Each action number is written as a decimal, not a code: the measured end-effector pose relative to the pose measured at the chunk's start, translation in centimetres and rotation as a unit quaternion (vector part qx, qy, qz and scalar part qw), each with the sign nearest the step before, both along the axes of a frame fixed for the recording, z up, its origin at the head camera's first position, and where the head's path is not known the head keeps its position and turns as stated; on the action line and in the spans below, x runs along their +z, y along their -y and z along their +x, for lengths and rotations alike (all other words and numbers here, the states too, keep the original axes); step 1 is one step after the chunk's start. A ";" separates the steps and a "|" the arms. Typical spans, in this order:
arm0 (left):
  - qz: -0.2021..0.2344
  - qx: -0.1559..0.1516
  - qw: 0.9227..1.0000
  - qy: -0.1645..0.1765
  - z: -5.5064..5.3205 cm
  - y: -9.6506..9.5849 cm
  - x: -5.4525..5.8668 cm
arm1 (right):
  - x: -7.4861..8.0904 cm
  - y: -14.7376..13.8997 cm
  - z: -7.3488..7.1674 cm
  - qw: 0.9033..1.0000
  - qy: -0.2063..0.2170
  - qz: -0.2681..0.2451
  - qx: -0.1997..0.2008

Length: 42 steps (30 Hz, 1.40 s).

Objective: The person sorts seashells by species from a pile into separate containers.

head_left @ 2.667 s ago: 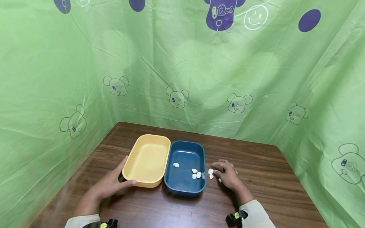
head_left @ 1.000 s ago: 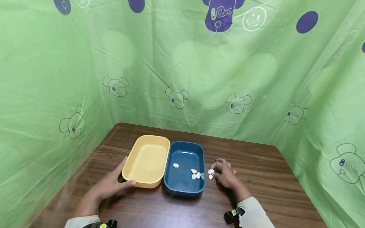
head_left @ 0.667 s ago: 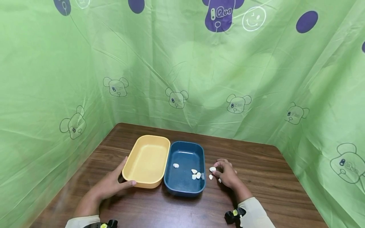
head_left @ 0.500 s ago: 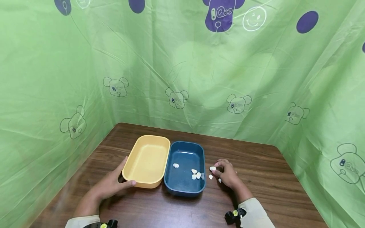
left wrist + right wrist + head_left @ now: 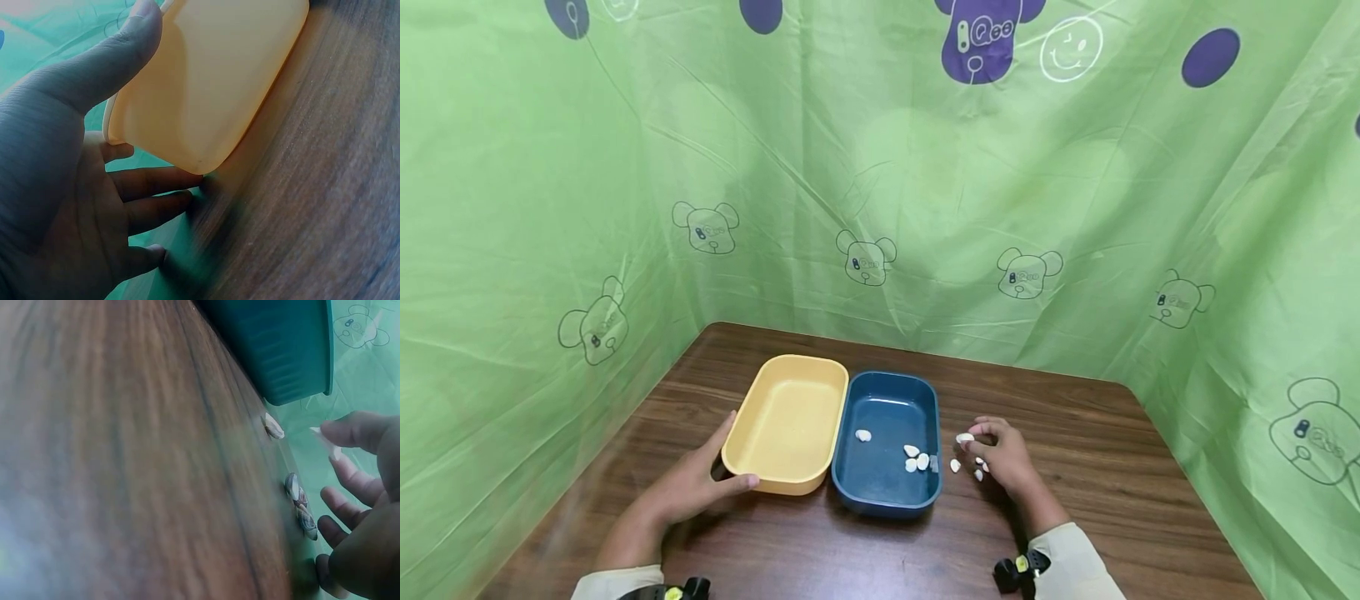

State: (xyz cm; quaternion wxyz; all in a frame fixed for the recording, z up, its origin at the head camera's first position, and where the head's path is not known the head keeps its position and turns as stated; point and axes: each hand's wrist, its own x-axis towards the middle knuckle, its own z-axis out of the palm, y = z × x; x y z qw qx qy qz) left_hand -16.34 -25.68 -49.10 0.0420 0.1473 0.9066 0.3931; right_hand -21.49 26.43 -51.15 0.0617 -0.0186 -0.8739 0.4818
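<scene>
My right hand (image 5: 1009,454) pinches a white seashell (image 5: 965,437) between thumb and finger, right of the blue bin (image 5: 887,417). In the right wrist view that shell (image 5: 331,447) sits at the fingertips, above the tabletop. Under the hand lie a few loose shells (image 5: 978,475), some with dark-patterned backs (image 5: 305,523); another shell (image 5: 955,465) lies nearer the bin. My left hand (image 5: 688,483) rests against the near left corner of the yellow bin (image 5: 786,425). Its thumb lies along the front wall, its extended fingers along the left side.
Several white shells (image 5: 922,461) are inside the blue bin, mostly near its right wall, with one group (image 5: 863,435) farther left. Both bins stand side by side on the brown wooden table (image 5: 1075,433). A green printed curtain (image 5: 940,192) surrounds the table.
My right hand has taken hold of a shell beside the blue bin and moved it away from the bin, slightly back and right. The left hand and both bins have not moved.
</scene>
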 end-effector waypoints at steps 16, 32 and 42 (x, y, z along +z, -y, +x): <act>0.000 -0.002 1.000 -0.014 0.0 0.1 0.0 | 1.4 1.3 0.9 0.997 -0.013 -0.070 -0.038; -0.003 -0.002 1.000 -0.021 -0.1 0.0 0.0 | 4.5 4.0 2.7 0.997 -0.038 -0.072 -0.008; 0.002 -0.002 1.000 -0.015 -0.1 0.1 -0.1 | 5.5 5.6 3.4 0.997 -0.039 -0.064 0.014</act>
